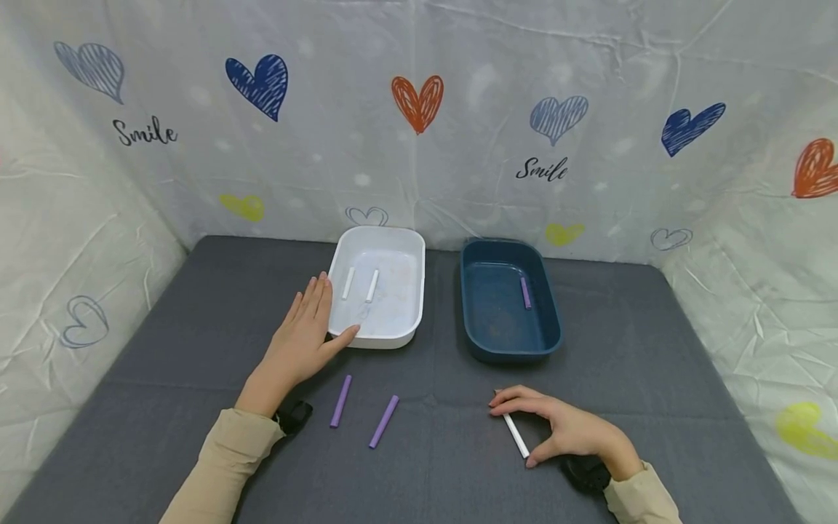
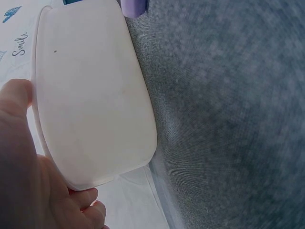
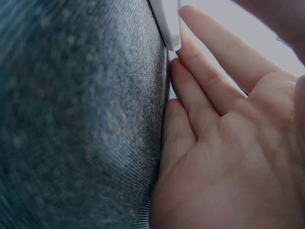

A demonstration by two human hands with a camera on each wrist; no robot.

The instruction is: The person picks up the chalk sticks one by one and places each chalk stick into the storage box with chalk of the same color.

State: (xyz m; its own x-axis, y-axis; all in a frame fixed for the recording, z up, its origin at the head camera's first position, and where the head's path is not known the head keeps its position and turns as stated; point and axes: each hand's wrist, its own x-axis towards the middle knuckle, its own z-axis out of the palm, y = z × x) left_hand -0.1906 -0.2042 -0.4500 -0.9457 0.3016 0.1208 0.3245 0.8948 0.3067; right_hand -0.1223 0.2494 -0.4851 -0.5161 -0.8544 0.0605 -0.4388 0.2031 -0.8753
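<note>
My right hand [image 1: 564,428] pinches a white chalk-like stick [image 1: 516,437] lengthwise at the table, thumb at its near end and fingertips over its far end. In the right wrist view, one end of the stick [image 3: 167,24] shows beside the fingertips. My left hand [image 1: 304,331] rests against the white tray [image 1: 378,343], its fingers straight along the left side and its thumb over the near rim. Two white sticks [image 1: 372,286] lie inside that tray. To its right, a dark blue tray [image 1: 513,355] contains one purple stick [image 1: 526,292].
Two purple sticks, the left one [image 1: 341,401] and the right one [image 1: 383,422], lie on the grey tablecloth [image 1: 432,480] in front of the white tray. Behind both trays hangs a white curtain [image 1: 484,44] printed with hearts.
</note>
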